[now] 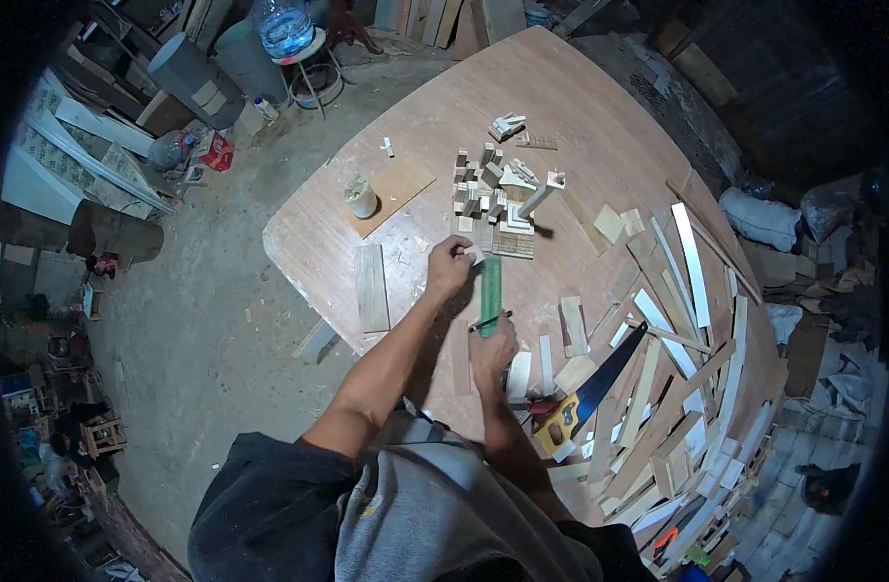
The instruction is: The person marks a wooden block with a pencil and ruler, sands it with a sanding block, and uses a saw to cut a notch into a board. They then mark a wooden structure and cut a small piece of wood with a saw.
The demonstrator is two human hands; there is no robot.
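My left hand (448,267) pinches a small pale piece of wood (476,254) close to the upper end of a green ruler (492,286). The ruler lies lengthwise in front of me. At its lower end my right hand (495,351) is closed around a dark pen (486,322), which crosses the ruler. Just beyond my hands stands a wooden model (478,194) made of many small blocks, with a taller post (542,194) on its right. A flat grey board (372,288) lies left of my left hand.
A jar (360,196) stands on a thin brown board (406,199) at the left. To the right, a handsaw with a yellow handle (561,424) lies among many wood strips (648,373). A small wooden part (508,126) sits farther back on the table (580,107).
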